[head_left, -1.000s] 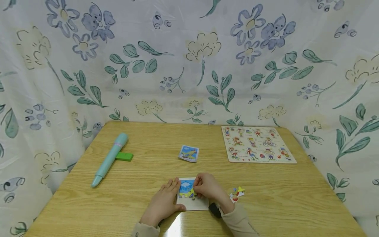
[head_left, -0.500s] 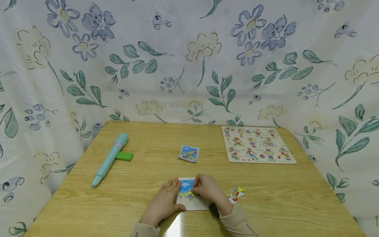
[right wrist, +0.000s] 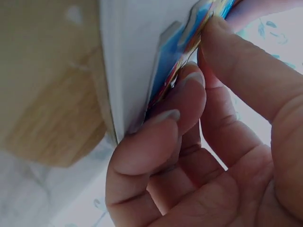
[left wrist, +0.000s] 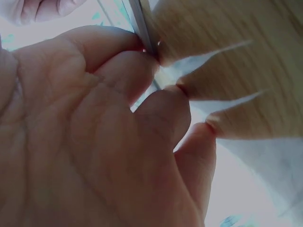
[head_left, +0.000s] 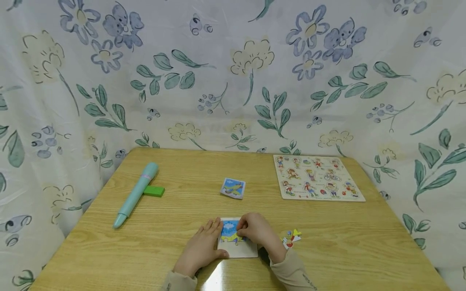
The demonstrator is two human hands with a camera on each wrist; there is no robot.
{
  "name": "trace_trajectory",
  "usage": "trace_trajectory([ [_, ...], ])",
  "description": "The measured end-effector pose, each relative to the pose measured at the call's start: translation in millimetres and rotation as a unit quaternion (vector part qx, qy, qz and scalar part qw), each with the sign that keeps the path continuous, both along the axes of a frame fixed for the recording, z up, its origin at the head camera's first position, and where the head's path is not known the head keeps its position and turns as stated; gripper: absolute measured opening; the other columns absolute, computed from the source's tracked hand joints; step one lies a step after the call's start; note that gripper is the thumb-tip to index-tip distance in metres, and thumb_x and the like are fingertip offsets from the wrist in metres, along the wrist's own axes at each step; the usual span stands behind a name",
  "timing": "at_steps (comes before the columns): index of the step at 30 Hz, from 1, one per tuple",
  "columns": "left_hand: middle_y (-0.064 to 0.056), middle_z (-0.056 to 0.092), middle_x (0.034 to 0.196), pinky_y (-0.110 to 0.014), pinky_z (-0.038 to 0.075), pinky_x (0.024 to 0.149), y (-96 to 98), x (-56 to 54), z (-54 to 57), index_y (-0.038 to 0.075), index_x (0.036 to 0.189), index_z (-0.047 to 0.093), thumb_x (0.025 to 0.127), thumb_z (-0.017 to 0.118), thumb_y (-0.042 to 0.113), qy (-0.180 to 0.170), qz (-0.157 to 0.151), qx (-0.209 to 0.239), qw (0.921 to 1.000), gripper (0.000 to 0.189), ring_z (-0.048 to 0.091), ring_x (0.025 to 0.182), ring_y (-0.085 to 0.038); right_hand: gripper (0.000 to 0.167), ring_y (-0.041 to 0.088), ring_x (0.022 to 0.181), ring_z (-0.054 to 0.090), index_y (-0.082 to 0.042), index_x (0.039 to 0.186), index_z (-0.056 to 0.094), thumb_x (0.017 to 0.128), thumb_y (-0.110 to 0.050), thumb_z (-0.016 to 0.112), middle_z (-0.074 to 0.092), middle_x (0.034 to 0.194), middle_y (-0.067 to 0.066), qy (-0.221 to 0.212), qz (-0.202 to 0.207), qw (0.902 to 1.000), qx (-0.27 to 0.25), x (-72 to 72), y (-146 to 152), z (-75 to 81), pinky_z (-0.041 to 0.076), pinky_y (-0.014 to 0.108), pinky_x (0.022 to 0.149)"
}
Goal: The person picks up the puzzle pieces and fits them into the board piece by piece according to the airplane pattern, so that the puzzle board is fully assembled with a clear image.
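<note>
A small white-framed jigsaw puzzle (head_left: 240,252) lies at the table's near side, its upper part filled with blue sky pieces (head_left: 228,228) and yellow-green ones below. My left hand (head_left: 201,248) rests at its left side, fingers extended along the frame and thumb at the lower left corner. The left wrist view shows those fingertips against the frame's edge. With thumb and fingertips, my right hand (head_left: 259,234) pinches a puzzle piece down at the picture's right half, mostly hidden by the fingers. In the right wrist view, blue-edged pieces (right wrist: 165,59) lie in the tray beside the fingertips.
Several loose puzzle pieces (head_left: 291,238) lie beside my right wrist. A picture card of an airplane (head_left: 233,188) sits farther back. A wooden figure board (head_left: 318,178) is at the back right; a teal pen-shaped stick (head_left: 136,196) and green block (head_left: 154,191) are at left.
The right hand has made small shifts over the puzzle, leftward and then slightly back. Blue shows beneath its fingertips now. The left hand keeps its place.
</note>
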State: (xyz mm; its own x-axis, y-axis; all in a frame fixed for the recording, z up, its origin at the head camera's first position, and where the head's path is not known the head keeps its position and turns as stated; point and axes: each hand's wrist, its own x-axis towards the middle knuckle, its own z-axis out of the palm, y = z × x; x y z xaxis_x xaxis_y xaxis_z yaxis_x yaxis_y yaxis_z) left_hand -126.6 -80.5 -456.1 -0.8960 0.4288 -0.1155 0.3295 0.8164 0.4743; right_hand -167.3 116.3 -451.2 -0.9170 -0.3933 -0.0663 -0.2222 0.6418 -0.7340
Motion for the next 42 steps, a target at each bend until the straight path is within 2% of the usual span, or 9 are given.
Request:
trace_trajectory([
  [4, -0.021, 0.032, 0.155, -0.062, 0.026, 0.116, -0.7, -3.0, -2.2, -0.004, 0.145, 0.038, 0.077, 0.075, 0.045, 0.011, -0.016, 0.001, 0.9998, 0.092, 0.027, 0.144, -0.044, 0.008, 0.008, 0.056, 0.049, -0.004, 0.076, 0.066, 0.081, -0.001, 0.073, 0.058, 0.064, 0.0, 0.002, -0.002, 1.0, 0.005, 0.6, 1, -0.9, 0.04, 0.017, 0.047],
  [8, -0.02, 0.031, 0.156, -0.062, 0.023, 0.117, -1.9, -5.0, -4.6, -0.003, 0.146, 0.037, 0.077, 0.074, 0.045, 0.006, -0.019, 0.008, 0.9998, 0.093, 0.023, 0.146, -0.043, 0.005, 0.009, 0.062, 0.05, -0.003, 0.085, 0.066, 0.084, -0.005, 0.071, 0.059, 0.071, 0.0, -0.009, 0.004, 0.9998, -0.016, -1.9, 9, -3.1, 0.04, 0.017, 0.051],
  [16, -0.02, 0.032, 0.156, -0.058, 0.026, 0.117, -1.2, 0.8, -6.0, -0.004, 0.146, 0.038, 0.079, 0.073, 0.045, 0.029, -0.016, -0.005, 0.9994, 0.09, 0.028, 0.144, -0.042, 0.014, 0.011, 0.073, 0.054, -0.003, 0.099, 0.067, 0.095, -0.016, 0.062, 0.065, 0.088, 0.006, -0.023, -0.001, 0.9992, -0.032, 1.0, 45, 5.9, 0.047, 0.021, 0.056],
  [21, -0.021, 0.032, 0.155, -0.059, 0.029, 0.116, -1.2, 1.5, -3.9, -0.005, 0.146, 0.037, 0.08, 0.073, 0.045, 0.04, -0.027, -0.011, 0.9988, 0.091, 0.03, 0.144, -0.042, 0.019, 0.009, 0.079, 0.057, -0.002, 0.103, 0.067, 0.096, -0.017, 0.059, 0.069, 0.096, 0.011, 0.012, -0.05, 0.9977, -0.044, 7.1, 74, 13.0, 0.048, 0.018, 0.065],
  [26, -0.021, 0.032, 0.155, -0.057, 0.028, 0.117, -3.5, 1.8, -1.8, -0.005, 0.146, 0.036, 0.079, 0.074, 0.045, 0.036, -0.026, -0.005, 0.999, 0.092, 0.029, 0.144, -0.041, 0.022, 0.013, 0.08, 0.059, 0.0, 0.108, 0.066, 0.096, -0.017, 0.06, 0.069, 0.102, 0.015, 0.001, -0.099, 0.9924, -0.073, 19.1, 100, 11.1, 0.051, 0.022, 0.062],
  [31, -0.021, 0.031, 0.156, -0.057, 0.026, 0.118, -5.7, 3.2, -2.4, -0.005, 0.146, 0.036, 0.079, 0.074, 0.046, 0.024, -0.023, -0.006, 0.9994, 0.093, 0.028, 0.145, -0.04, 0.024, 0.015, 0.08, 0.06, 0.003, 0.112, 0.063, 0.091, -0.006, 0.065, 0.066, 0.1, 0.019, -0.027, -0.032, 0.996, -0.079, 26.4, 118, 5.4, 0.054, 0.025, 0.06],
  [36, -0.021, 0.031, 0.156, -0.056, 0.025, 0.119, -5.8, 2.9, -2.3, -0.005, 0.146, 0.037, 0.079, 0.074, 0.046, 0.027, -0.025, -0.006, 0.9993, 0.092, 0.028, 0.145, -0.04, 0.038, 0.005, 0.076, 0.05, -0.001, 0.114, 0.065, 0.078, -0.005, 0.076, 0.064, 0.102, 0.014, -0.06, 0.072, 0.995, -0.036, 28.8, 119, 4.7, 0.045, 0.016, 0.064],
  [38, -0.021, 0.031, 0.156, -0.057, 0.025, 0.119, -5.4, 2.7, -1.5, -0.005, 0.146, 0.037, 0.079, 0.074, 0.045, 0.027, -0.025, -0.004, 0.9993, 0.091, 0.028, 0.145, -0.04, 0.041, 0.006, 0.077, 0.045, -0.002, 0.111, 0.066, 0.073, -0.006, 0.08, 0.061, 0.103, 0.012, -0.057, 0.088, 0.9942, -0.021, 28.8, 114, 4.8, 0.041, 0.016, 0.065],
  [42, -0.02, 0.03, 0.156, -0.056, 0.024, 0.119, -5.1, 3.0, -0.1, -0.004, 0.146, 0.037, 0.08, 0.073, 0.046, 0.023, -0.026, -0.008, 0.9994, 0.09, 0.028, 0.145, -0.04, 0.032, 0.012, 0.081, 0.042, -0.004, 0.099, 0.069, 0.07, -0.006, 0.082, 0.058, 0.097, 0.01, -0.038, 0.066, 0.9971, -0.005, 28.0, 105, 2.7, 0.038, 0.018, 0.067],
])
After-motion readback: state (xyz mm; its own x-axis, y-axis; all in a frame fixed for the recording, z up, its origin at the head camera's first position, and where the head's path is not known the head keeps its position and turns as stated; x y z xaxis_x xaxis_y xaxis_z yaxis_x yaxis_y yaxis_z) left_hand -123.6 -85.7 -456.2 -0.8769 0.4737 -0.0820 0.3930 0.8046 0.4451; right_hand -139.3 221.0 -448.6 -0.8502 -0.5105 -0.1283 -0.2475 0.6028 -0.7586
